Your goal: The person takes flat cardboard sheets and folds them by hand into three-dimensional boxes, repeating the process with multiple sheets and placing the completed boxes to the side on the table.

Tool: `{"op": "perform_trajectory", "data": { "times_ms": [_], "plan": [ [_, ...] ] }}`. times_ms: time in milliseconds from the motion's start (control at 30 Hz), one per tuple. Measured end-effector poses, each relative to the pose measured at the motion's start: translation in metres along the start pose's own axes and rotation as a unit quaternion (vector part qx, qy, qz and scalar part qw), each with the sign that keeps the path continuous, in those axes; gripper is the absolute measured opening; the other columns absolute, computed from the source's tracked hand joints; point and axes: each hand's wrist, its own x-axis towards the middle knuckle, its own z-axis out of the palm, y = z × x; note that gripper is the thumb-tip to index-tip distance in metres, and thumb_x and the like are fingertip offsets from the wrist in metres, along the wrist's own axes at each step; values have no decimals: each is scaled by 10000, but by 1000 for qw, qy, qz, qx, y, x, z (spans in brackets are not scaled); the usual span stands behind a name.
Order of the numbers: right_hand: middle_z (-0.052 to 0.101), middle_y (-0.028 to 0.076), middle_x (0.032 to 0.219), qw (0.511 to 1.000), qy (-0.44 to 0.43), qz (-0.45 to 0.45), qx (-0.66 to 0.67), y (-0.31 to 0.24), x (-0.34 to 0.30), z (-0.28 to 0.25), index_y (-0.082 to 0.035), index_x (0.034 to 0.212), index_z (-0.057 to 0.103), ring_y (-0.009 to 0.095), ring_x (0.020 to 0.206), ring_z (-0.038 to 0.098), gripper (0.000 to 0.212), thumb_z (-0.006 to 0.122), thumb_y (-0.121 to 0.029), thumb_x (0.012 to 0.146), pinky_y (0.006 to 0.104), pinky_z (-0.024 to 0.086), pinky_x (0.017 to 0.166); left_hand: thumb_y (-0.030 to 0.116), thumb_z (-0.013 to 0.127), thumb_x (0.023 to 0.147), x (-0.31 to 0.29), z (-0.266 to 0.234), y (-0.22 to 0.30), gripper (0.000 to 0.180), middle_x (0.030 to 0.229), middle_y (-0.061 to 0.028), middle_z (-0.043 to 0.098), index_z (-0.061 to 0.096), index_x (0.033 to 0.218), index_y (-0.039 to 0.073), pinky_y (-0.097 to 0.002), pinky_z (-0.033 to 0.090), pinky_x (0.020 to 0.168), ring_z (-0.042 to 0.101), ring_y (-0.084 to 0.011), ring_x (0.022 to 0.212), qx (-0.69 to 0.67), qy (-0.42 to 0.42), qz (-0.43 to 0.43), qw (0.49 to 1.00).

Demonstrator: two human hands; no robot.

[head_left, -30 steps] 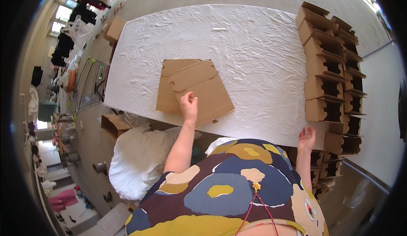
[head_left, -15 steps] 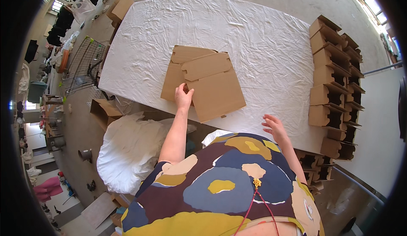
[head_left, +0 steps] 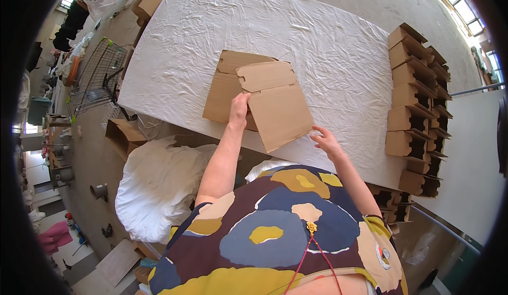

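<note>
A flat brown cardboard blank (head_left: 275,104) lies on top of a small pile of the same blanks (head_left: 225,86) on a table under a white cloth (head_left: 328,46). My left hand (head_left: 239,108) holds the left edge of the top blank, lifting it askew off the pile. My right hand (head_left: 327,141) hovers with fingers spread at the blank's near right corner, almost touching it.
Folded brown cardboard boxes (head_left: 410,99) stand stacked along the table's right side. A white bulky bag (head_left: 159,184) sits on the floor at the near left, beside an open carton (head_left: 124,136) and a wire rack (head_left: 98,75).
My left hand has pulled the top blank nearer and turned it. My right hand has come up from the table's right edge toward the blank's corner.
</note>
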Motion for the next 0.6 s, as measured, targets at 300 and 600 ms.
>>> {"op": "perform_trajectory", "data": {
  "times_ms": [300,600],
  "plan": [
    [378,201,1540,913,131,-212,-324,-76,-36,21,-30,1431,488,384,1405,373,836,746,-533,815,476,359,1137,190,520,935,-44,92,66,252,940,-74,699,666,1050,20,-341,567,711,677,-172,838,83,-131,-61,986],
    [511,238,1423,884,191,-296,-307,-99,-62,9,56,1367,511,393,1274,524,778,775,-411,804,446,423,1079,209,530,958,-61,163,33,311,909,-147,717,660,1049,-60,-351,619,628,728,-237,717,211,-200,-23,957]
  ]
}}
